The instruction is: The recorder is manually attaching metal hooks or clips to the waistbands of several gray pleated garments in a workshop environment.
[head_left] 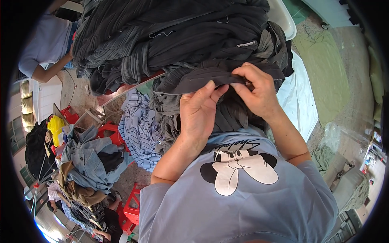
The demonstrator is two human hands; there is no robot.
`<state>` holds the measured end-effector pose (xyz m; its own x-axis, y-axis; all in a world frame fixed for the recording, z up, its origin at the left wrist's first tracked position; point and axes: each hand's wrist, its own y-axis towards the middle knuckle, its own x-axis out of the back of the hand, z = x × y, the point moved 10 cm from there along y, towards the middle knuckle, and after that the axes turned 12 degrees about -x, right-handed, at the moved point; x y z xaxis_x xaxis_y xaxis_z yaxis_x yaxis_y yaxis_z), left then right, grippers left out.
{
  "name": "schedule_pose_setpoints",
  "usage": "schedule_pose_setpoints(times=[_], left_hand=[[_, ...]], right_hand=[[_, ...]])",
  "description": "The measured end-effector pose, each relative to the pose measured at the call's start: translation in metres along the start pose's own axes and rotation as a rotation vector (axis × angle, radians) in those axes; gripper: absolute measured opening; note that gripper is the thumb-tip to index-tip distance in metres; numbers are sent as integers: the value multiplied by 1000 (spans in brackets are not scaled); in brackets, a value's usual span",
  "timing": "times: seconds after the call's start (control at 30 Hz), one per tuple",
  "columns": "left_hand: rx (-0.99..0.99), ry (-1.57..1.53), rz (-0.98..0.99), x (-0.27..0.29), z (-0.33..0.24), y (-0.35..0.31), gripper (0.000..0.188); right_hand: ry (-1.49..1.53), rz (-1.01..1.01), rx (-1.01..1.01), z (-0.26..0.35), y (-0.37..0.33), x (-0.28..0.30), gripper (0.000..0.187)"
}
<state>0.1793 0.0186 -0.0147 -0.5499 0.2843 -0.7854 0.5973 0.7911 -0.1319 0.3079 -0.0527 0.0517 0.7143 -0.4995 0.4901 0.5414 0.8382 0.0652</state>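
Observation:
A dark grey garment [202,79] is stretched between my two hands, its edge folded over. Thumb and fingers of my left hand [199,107] pinch the lower edge near the middle. To the right, my right hand [259,90] grips the same edge between thumb and bent fingers. More of the dark cloth hangs in folds below my hands and against my shirt. Just beyond lies a large heap of dark grey and black garments [174,36], with a few loose pale threads on it.
At left sit a blue checked shirt [139,129], a pile of denim garments [91,162] and red plastic stools [131,204]. Another person [46,44] stands at the far left. White sheeting [298,101] and an olive cloth [324,77] lie on the right; a white tub [283,20] stands behind.

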Motion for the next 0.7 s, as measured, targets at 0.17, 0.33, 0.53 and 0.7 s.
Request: schedule_pose_setpoints(times=[0.17,0.33,0.53,0.7], left_hand=[[26,-67,-64,8,-6,-1,35],[11,-34,-39,6,-1,-2,25],[-11,-8,-49,5,2,0,15],[3,2,-37,0,1,-1,14]], right_hand=[[31,-41,-112,-25,1,24,16],[-121,-145,-92,-31,7,45,19],[-345,-221,168,17,-8,36,37],[-420,-183,351,43,-15,9,39]])
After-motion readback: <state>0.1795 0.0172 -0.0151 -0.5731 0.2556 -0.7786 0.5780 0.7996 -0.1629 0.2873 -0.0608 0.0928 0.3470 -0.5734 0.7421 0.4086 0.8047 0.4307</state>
